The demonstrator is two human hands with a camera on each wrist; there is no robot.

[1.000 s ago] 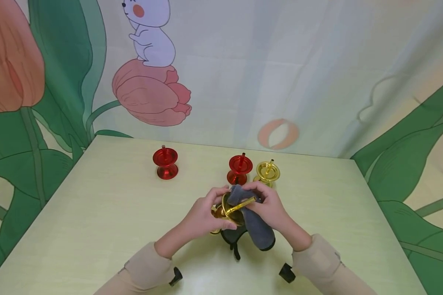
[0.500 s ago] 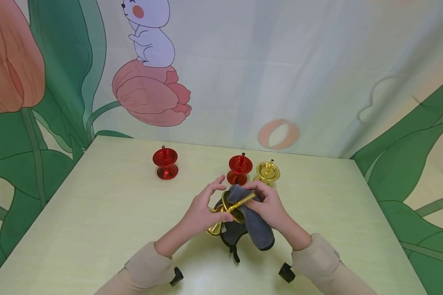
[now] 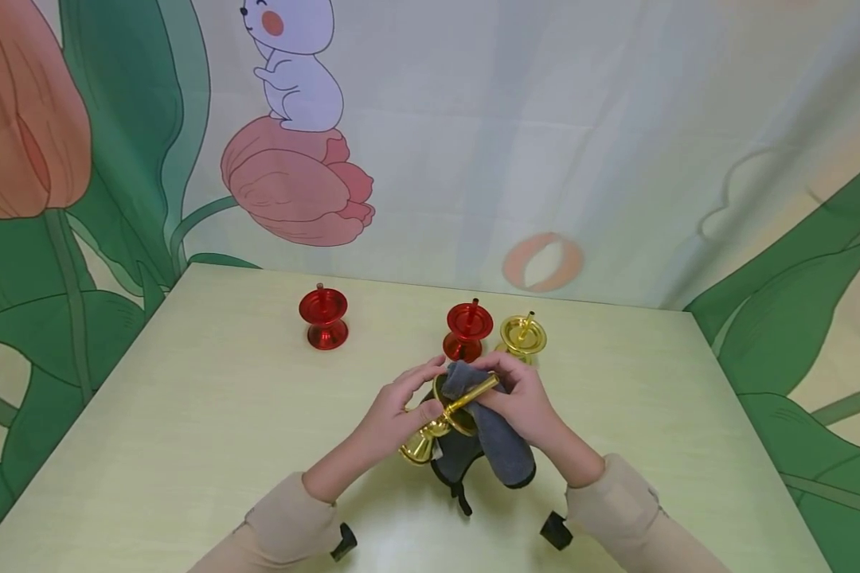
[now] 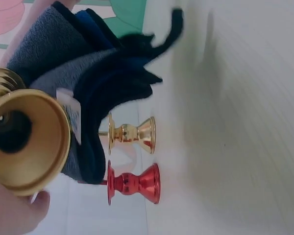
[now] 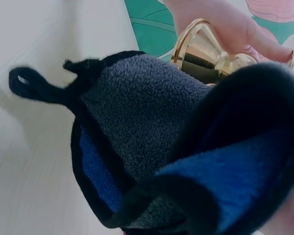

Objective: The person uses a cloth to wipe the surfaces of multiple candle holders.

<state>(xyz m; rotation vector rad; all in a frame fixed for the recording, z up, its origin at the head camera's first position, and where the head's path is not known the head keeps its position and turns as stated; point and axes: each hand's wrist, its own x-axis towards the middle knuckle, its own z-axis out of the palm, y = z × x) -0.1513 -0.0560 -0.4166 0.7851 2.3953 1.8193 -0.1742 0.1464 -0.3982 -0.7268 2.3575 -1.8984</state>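
Left hand (image 3: 396,414) is gripping a tilted gold candlestick (image 3: 439,429) between both hands; right hand (image 3: 525,402) is pinching a grey-blue cloth (image 3: 503,447) against its dish. Two red candlesticks (image 3: 324,320) are standing beyond.

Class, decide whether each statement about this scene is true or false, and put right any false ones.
1. The right hand holds a cloth. True.
2. The left hand holds a red candle holder. False: the left hand holds a tilted gold candle holder.
3. Two red candle holders stand upright on the table. True.
4. The standing gold candle holder is to the left of both red ones. False: the standing gold candle holder is to their right.
5. The cloth has a black loop. True.
6. The cloth is plain white. False: it shows grey and blue, with black edging.
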